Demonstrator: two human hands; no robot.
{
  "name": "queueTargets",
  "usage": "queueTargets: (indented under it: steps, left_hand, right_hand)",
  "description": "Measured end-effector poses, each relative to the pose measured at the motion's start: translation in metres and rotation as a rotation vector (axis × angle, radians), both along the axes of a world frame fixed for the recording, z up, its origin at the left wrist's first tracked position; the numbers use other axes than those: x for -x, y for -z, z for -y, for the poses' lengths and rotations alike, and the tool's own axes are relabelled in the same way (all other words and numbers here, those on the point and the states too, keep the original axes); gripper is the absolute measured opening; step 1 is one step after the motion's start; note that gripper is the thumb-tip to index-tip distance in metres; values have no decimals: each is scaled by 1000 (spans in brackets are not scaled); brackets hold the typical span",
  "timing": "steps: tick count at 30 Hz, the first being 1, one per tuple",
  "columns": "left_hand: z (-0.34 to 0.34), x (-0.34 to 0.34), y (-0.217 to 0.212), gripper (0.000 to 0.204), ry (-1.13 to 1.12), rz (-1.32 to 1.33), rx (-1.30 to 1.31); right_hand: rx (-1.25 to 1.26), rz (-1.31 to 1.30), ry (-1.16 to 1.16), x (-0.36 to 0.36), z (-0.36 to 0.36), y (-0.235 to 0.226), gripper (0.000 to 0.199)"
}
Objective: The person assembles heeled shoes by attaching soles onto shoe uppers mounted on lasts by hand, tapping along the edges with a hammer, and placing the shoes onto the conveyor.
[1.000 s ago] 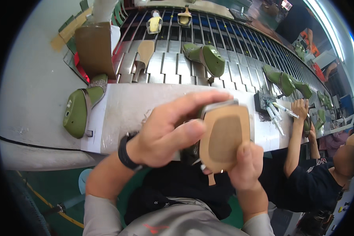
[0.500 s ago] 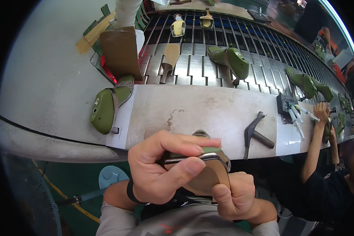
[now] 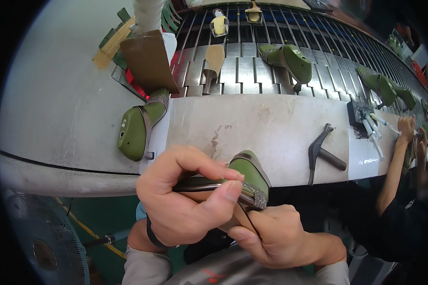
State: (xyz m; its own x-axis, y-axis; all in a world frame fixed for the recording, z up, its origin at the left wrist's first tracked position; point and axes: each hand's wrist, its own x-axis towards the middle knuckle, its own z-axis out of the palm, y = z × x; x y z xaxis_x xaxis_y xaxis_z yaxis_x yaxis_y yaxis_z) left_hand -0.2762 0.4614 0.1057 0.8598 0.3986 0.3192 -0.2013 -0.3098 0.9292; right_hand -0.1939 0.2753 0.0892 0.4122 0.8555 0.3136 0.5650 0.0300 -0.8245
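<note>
A factory line: a pale grey workbench [image 3: 271, 128] runs across the view, with a slatted metal conveyor [image 3: 252, 61] behind it.

Both hands work below the bench's near edge, in front of the person's chest. The left hand [image 3: 183, 199] is closed, thumb and forefinger pinched along a dark slim tool [image 3: 199, 184] that lies roughly level, its working end pointing right against the shoe. The right hand [image 3: 276, 235] is curled shut from beneath, gripping the underside of an olive-green shoe on its last [image 3: 249, 173]. The shoe lies between the two hands, touching both; its long axis tilts up and away toward the bench, glittery strap end nearest the tool tip. The left hand sits above and to the left of it, the right hand below and to the right. Which hand is nearer cannot be separated; both are in contact.

Outward on the bench: a second green last with strap [image 3: 135, 128] lies left, a dark hammer [image 3: 321, 152] lies right, and a dark block with pale tubes [image 3: 366, 118] beyond that. A brown cardboard sheet [image 3: 147, 59] leans at upper left, a strip of yellow-tan tape [image 3: 111, 42] beside it. More green shoes [image 3: 290, 59] and a tan sole [image 3: 214, 59] ride the conveyor. A co-worker's forearm [image 3: 394, 161] reaches in at right. A fan [image 3: 47, 237] stands lower left. No legible labels or signs are distinguishable.
</note>
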Motion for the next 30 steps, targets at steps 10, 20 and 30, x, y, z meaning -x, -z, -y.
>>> queueTargets:
  steps: [10,20,30]
  left_hand:
    - [-18,-12,19,20,-156,111,253]
    - [-33,-14,25,26,-267,148,-223]
    - [-47,-18,27,20,-337,70,-31]
  right_hand:
    - [-22,-149,6,-19,-11,18,16]
    - [-60,-126,50,-12,-23,22,14]
    - [-100,-48,182,-17,-27,36,20]
